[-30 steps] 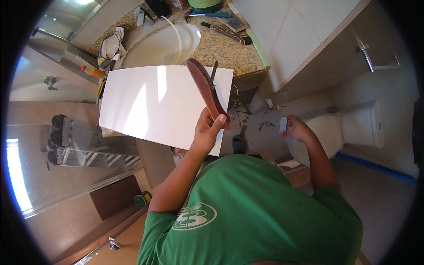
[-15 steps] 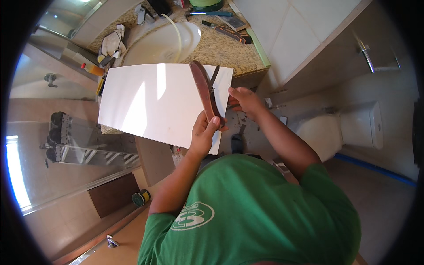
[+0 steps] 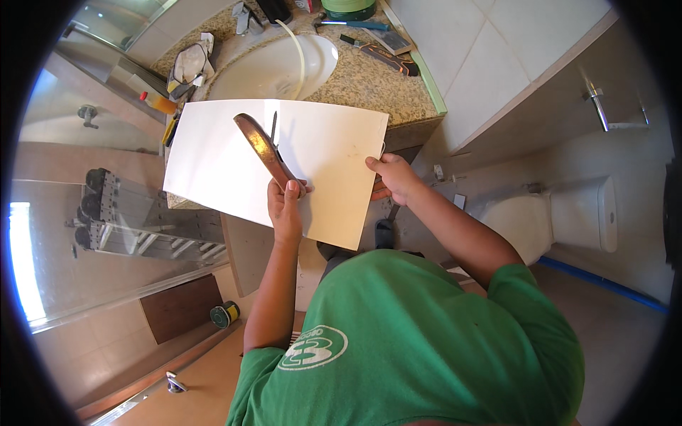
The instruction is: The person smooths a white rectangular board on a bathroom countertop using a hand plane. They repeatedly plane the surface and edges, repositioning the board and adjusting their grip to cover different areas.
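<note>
A long, curved reddish-brown tool (image 3: 266,149) is held in my left hand (image 3: 285,213), with fingers wrapped round its near end. A thin dark strip stands out beside its far part; I cannot make out its exact kind. It tilts away to the left above a white panel (image 3: 213,156), which rests on the sink counter and overhangs its front. At the panel's right edge, my right hand (image 3: 394,177) has its thumb on top and its fingers partly hidden underneath, gripping the edge.
Behind the panel lies an oval sink (image 3: 320,60) in a granite counter (image 3: 376,89). A hammer (image 3: 355,24) and an orange-and-black handled tool (image 3: 387,57) lie at the counter's back right. A toilet (image 3: 515,216) stands to the right, a ladder (image 3: 149,224) to the left.
My left hand has carried the brown tool leftward across the panel, tilting it further left. My right hand has shifted slightly down and stays at the panel's right edge.
</note>
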`<state>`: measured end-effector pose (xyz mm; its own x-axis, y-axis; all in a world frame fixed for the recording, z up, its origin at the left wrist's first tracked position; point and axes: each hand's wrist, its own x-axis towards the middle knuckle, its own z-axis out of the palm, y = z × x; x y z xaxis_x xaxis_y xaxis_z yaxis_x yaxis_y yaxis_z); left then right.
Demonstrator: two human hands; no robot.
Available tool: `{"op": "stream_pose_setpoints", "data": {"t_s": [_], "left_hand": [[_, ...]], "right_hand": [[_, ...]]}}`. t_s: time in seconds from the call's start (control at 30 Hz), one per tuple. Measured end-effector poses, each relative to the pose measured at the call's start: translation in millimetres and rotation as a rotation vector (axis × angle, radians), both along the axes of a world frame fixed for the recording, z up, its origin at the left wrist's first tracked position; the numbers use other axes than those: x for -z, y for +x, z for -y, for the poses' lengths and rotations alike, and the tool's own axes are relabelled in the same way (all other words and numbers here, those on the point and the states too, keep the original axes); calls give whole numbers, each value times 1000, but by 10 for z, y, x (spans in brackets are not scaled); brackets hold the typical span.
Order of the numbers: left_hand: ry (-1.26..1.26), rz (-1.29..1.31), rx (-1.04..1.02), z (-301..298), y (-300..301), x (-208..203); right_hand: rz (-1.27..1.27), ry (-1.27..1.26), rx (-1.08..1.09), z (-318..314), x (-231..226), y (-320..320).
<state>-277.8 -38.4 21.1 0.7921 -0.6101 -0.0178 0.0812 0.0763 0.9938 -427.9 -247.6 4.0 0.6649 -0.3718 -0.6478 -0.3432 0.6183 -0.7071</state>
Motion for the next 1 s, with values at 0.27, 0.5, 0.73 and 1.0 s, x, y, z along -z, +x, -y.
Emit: {"op": "stream_pose_setpoints", "data": {"t_s": [0.27, 0.5, 0.73, 1.0], "left_hand": [[7, -3, 22, -20, 13, -9], [21, -14, 0, 12, -8, -6], [-15, 22, 135, 480, -204, -105], [158, 350, 240, 623, 182, -205]], "right_hand": [[-5, -4, 37, -181, 26, -41], [-314, -537, -240, 31, -189, -252], [304, -810, -141, -93, -516, 68], [278, -390, -60, 207, -823, 681]]}}
